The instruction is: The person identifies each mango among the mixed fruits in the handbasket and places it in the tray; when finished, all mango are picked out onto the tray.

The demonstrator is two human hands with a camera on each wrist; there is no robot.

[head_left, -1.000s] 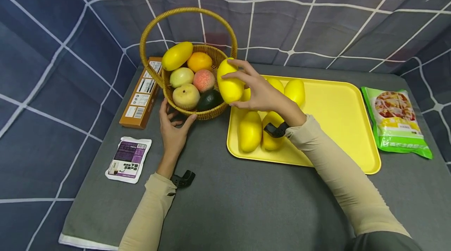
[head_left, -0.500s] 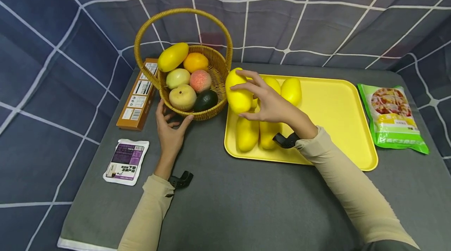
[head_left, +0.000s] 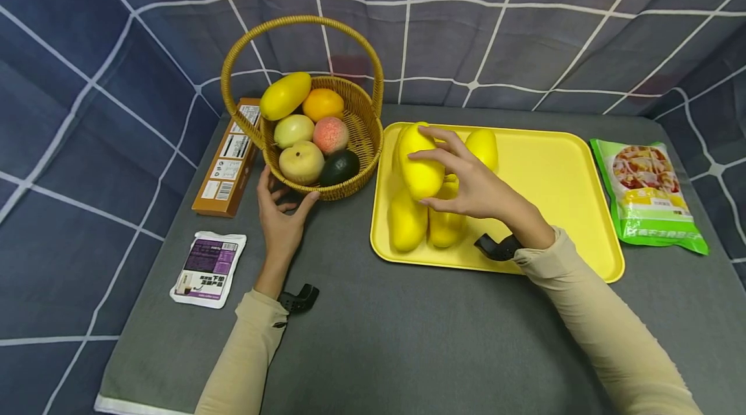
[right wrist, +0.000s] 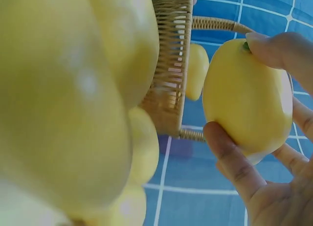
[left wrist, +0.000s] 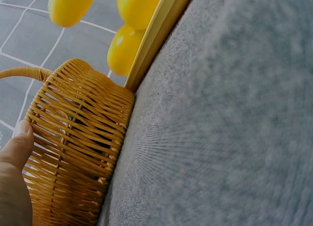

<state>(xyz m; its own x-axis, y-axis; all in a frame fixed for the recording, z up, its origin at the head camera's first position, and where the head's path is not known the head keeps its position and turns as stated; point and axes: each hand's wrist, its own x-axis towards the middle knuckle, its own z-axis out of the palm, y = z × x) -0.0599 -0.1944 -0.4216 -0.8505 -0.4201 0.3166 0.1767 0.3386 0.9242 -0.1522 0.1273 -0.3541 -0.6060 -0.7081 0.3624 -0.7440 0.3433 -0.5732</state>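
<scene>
My right hand [head_left: 472,182] grips a yellow mango [head_left: 421,166] between thumb and fingers, above the left part of the yellow tray [head_left: 559,208]. Several more mangoes [head_left: 407,221] lie on that tray, partly hidden by the hand. My left hand [head_left: 281,224] holds the front left of the wicker basket [head_left: 350,190], its thumb [left wrist: 18,145] against the woven wall. In the basket lie a yellow oblong fruit [head_left: 285,96], an orange [head_left: 323,104], a peach [head_left: 331,135], a dark green avocado [head_left: 340,168], a pale green fruit [head_left: 294,131] and a pale yellow round fruit [head_left: 301,162].
A brown box [head_left: 224,175] lies left of the basket, with a white and purple pouch [head_left: 208,269] nearer the front. Right of the tray is a green food packet [head_left: 649,195]. A checked curtain [head_left: 443,33] hangs behind the grey table [head_left: 361,337].
My right hand has carried the mango rightward and toward me, from beside the basket's rim to over the tray. The left hand stays at the basket. The view shifted slightly.
</scene>
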